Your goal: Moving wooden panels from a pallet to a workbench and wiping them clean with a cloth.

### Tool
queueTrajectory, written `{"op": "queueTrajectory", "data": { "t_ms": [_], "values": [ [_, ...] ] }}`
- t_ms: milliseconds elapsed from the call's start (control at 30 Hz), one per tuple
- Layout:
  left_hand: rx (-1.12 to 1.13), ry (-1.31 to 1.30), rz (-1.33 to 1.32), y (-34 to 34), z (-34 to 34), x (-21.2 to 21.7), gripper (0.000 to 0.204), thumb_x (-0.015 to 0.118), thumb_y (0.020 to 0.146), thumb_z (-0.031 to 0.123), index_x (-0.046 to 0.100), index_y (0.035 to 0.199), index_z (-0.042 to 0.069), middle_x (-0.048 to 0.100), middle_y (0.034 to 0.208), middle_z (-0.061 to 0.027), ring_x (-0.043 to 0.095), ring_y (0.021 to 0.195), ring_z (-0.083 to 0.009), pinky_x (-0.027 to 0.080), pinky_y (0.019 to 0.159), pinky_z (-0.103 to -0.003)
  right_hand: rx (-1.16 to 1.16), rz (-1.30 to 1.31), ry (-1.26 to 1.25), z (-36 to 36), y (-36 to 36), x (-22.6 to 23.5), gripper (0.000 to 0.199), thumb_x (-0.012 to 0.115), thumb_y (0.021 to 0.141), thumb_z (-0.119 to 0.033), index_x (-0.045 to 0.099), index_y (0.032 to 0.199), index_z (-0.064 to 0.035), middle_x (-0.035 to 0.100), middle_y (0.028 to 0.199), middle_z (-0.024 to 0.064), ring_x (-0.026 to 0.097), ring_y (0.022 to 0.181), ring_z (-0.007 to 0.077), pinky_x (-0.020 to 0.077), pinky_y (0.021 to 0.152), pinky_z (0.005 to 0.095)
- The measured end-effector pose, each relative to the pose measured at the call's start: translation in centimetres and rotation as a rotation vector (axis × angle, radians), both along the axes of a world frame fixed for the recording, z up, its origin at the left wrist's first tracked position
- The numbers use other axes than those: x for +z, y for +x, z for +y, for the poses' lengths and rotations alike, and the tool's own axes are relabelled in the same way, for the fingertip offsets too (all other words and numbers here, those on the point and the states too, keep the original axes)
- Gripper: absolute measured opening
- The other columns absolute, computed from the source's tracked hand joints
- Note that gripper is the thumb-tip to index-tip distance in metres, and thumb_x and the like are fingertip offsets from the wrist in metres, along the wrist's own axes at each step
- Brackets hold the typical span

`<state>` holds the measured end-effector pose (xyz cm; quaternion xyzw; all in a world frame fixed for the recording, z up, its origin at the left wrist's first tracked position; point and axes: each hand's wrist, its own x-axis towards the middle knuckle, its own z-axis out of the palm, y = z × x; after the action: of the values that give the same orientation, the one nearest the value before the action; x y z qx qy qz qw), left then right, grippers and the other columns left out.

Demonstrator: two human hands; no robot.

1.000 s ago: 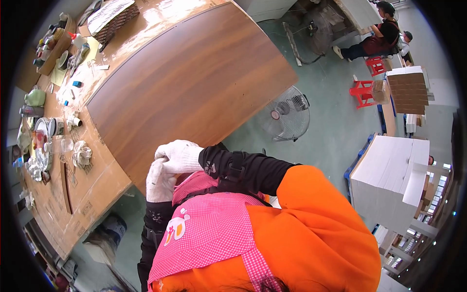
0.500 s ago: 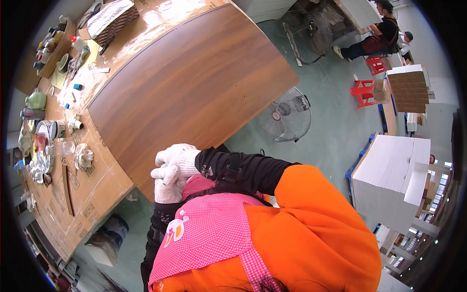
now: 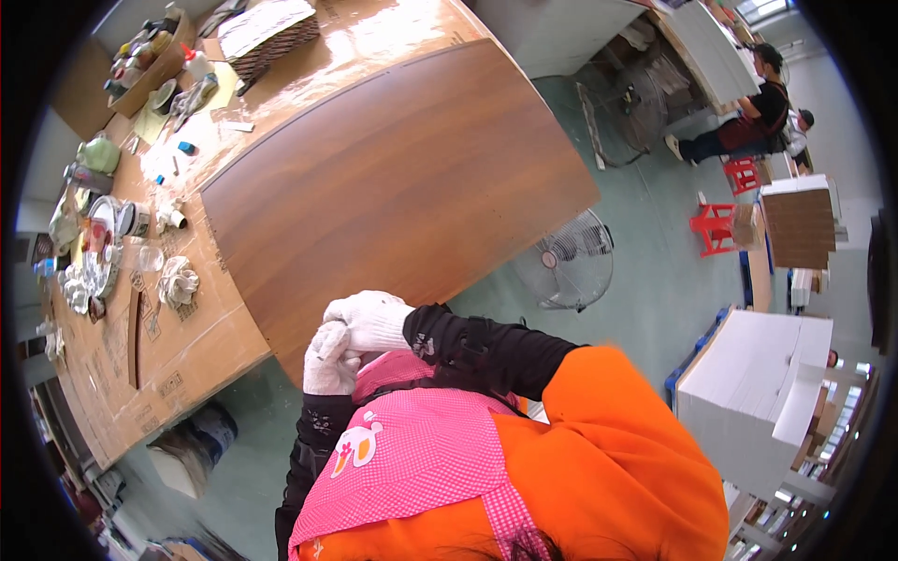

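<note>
Head view: both white-gloved hands meet just off the near edge of the wooden counter, above a pink apron. The right hand has its grip clenched around the left hand; whether the left hand's own grip is closed cannot be told.

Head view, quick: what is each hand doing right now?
Left hand: white glove, curled closed against the right hand; nothing visibly held.
Right hand: white glove, closed over the left hand; anything held cannot be told.

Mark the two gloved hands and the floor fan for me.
left hand (image 3: 329, 360), head view, back of the white glove.
right hand (image 3: 372, 320), head view, knuckles of the white glove, resting on the other hand.
floor fan (image 3: 566, 271), head view, middle of its wire guard.
</note>
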<state>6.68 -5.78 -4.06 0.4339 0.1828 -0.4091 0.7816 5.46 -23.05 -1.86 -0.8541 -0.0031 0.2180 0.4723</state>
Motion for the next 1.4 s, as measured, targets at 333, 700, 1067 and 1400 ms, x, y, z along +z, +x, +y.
{"op": "queueTrajectory", "data": {
  "t_ms": [333, 700, 1067, 1400],
  "values": [
    [-0.244, 0.072, -0.034, -1.8, -0.9, 3.2, 0.029, 0.069, 0.089, 0.028, 0.06, 0.107, 0.007, 0.061, 0.095, -0.0008, 0.062, 0.082, -0.0114, 0.051, 0.069, -0.027, -0.099, 0.123, 0.118, 1.0, -0.2, 1.0, 0.055, 0.07, 0.081, -0.043, 0.063, 0.117, -0.0028, 0.069, 0.108, 0.0185, 0.068, 0.102, 0.0293, 0.0525, 0.089, 0.0356],
    [-0.091, -0.056, -0.068, -2.9, 0.3, 1.8, 0.025, 0.07, 0.084, 0.025, 0.062, 0.1, 0.007, 0.061, 0.084, -0.0006, 0.058, 0.072, -0.0094, 0.048, 0.06, -0.024, -0.029, 0.188, 0.16, 3.3, 0.1, 0.3, 0.042, 0.069, 0.088, -0.039, 0.067, 0.112, -0.0044, 0.071, 0.104, 0.015, 0.069, 0.097, 0.0246, 0.0521, 0.089, 0.0333],
    [0.168, -0.017, 0.0, -3.3, 2.1, 0.0, 0.023, 0.072, 0.086, 0.022, 0.063, 0.1, 0.006, 0.064, 0.08, -0.0029, 0.062, 0.068, -0.0121, 0.051, 0.059, -0.024, 0.156, 0.168, 0.075, 4.8, 1.5, 0.7, 0.038, 0.067, 0.091, -0.031, 0.065, 0.114, 0.0001, 0.07, 0.103, 0.0127, 0.066, 0.096, 0.0177, 0.0506, 0.087, 0.0292],
    [0.498, 1.306, -0.31, -0.3, 11.9, -11.6, 0.035, 0.072, 0.087, 0.037, 0.064, 0.097, 0.004, 0.069, 0.093, -0.0096, 0.067, 0.081, -0.0217, 0.053, 0.078, -0.034, 0.099, -0.109, -0.333, -2.4, -0.9, -2.2, 0.04, 0.067, 0.087, -0.037, 0.067, 0.108, -0.0035, 0.066, 0.114, 0.0161, 0.064, 0.103, 0.0326, 0.0505, 0.091, 0.04]
  ]
}}
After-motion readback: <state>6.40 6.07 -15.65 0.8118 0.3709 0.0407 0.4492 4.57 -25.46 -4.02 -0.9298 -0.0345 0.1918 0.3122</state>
